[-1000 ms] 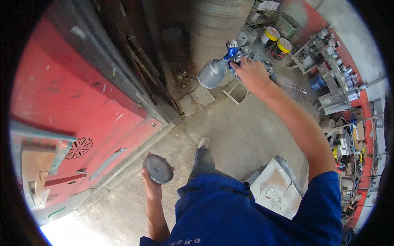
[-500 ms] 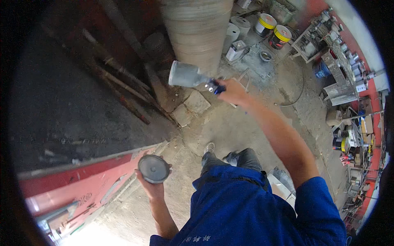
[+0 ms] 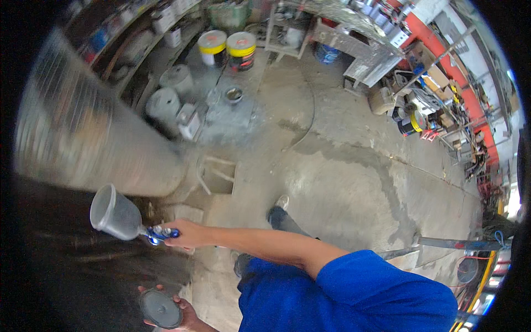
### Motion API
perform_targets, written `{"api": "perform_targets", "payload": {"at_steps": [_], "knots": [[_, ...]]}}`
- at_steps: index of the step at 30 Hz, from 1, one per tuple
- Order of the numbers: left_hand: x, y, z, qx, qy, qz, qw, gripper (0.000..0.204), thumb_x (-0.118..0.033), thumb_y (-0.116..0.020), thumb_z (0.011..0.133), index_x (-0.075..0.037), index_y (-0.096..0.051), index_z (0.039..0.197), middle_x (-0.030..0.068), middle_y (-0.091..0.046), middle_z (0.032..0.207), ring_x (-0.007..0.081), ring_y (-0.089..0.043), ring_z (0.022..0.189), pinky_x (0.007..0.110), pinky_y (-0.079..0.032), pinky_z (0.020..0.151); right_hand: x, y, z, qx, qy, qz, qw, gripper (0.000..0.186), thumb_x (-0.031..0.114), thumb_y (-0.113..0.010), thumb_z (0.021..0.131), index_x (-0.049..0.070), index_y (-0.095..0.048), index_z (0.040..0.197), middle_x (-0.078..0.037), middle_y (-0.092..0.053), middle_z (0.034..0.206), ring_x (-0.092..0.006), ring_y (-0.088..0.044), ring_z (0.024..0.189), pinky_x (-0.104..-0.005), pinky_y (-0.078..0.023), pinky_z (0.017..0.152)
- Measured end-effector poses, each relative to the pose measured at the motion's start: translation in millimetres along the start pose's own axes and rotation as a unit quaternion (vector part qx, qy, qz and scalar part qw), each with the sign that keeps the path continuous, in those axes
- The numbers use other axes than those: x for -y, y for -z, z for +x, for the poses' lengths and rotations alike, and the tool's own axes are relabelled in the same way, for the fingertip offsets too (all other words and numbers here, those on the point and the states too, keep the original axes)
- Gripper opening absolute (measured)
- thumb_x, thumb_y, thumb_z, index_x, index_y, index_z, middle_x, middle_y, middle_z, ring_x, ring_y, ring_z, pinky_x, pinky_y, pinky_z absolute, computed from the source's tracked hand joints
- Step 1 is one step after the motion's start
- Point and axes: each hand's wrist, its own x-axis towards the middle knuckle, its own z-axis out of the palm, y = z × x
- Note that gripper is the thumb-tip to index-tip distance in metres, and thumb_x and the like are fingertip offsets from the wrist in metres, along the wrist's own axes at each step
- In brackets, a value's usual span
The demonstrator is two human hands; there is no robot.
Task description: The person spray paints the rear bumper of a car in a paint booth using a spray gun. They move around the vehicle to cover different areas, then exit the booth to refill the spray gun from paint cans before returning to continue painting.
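Note:
My right hand (image 3: 191, 234), reaching out to the left, is closed around the blue handle of a spray gun (image 3: 159, 234). The gun's translucent grey cup (image 3: 117, 213) is tilted, its wide rim facing up and left, with no lid on it. Lower down, my left hand (image 3: 188, 314) holds a round grey lid (image 3: 161, 307) by its edge, fingertips showing around the rim. The lid's flat face, with a small raised centre, is turned upward. Gun and lid are apart. What lies inside the cup cannot be seen.
A large ribbed column (image 3: 83, 130) stands at left. Beyond it are yellow-topped buckets (image 3: 241, 51), pale drums (image 3: 164, 105) and a square can (image 3: 188, 121). A small metal frame (image 3: 217, 176) and a hose (image 3: 313, 113) lie on the concrete floor. Cluttered shelving (image 3: 442, 105) lines the right.
The view has turned right, and my body with it. I still hold the gun and the lid; both now appear further left and lower, with the cup tipped more upright.

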Motion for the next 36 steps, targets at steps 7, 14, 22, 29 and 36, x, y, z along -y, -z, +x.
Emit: {"api": "perform_targets", "payload": {"at_steps": [7,14,22,29,36], "knots": [[201,-119,163,-0.036,0.051,-0.078,0.995,0.096,-0.066,-0.061,0.087,-0.026,-0.012,0.159,0.0251,-0.031,0.153,0.0491,-0.058,0.111,0.054,-0.055,0.095,26,232,-56,-0.258,0.154,-0.194,0.934,0.052,0.013,-0.065,0.083,0.014,-0.060,0.135,-0.011,-0.064,0.071,-0.0181,-0.059,0.054,-0.0325,-0.050,0.057],[329,-161,318,-0.042,0.067,-0.113,0.990,0.101,-0.066,-0.067,0.082,-0.021,-0.019,0.158,0.0239,-0.031,0.154,0.0461,-0.042,0.133,0.053,-0.043,0.112,98,433,-99,-0.387,0.080,0.046,0.917,0.024,0.016,-0.067,0.089,0.005,-0.064,0.111,0.000,-0.057,0.069,-0.0091,-0.055,0.051,-0.0278,-0.046,0.047],[487,-222,527,-0.029,0.121,-0.104,0.987,0.095,-0.069,-0.064,0.082,-0.016,-0.031,0.154,0.0222,-0.037,0.151,0.0412,-0.042,0.135,0.051,-0.037,0.115,151,690,-104,-0.509,0.073,0.028,0.857,0.023,0.020,-0.068,0.090,0.002,-0.064,0.103,-0.002,-0.057,0.061,-0.0116,-0.057,0.048,-0.0297,-0.046,0.045],[613,-288,694,0.055,0.145,0.050,0.987,0.099,-0.072,-0.071,0.074,-0.010,-0.044,0.146,0.0140,-0.047,0.148,0.0294,-0.048,0.131,0.045,-0.041,0.105,205,907,-118,-0.636,0.089,0.025,0.766,0.015,0.016,-0.067,0.089,0.002,-0.062,0.089,-0.005,-0.064,0.068,-0.0117,-0.061,0.055,-0.0281,-0.048,0.048],[731,-289,809,0.013,0.077,0.014,0.997,0.087,-0.050,-0.081,0.075,-0.010,-0.046,0.144,0.0103,-0.050,0.144,0.0293,-0.052,0.124,0.042,-0.047,0.098,244,1152,-116,-0.679,0.137,0.030,0.721,0.030,0.013,-0.065,0.087,0.001,-0.060,0.114,-0.007,-0.071,0.080,-0.0128,-0.065,0.064,-0.0283,-0.050,0.058]]}}
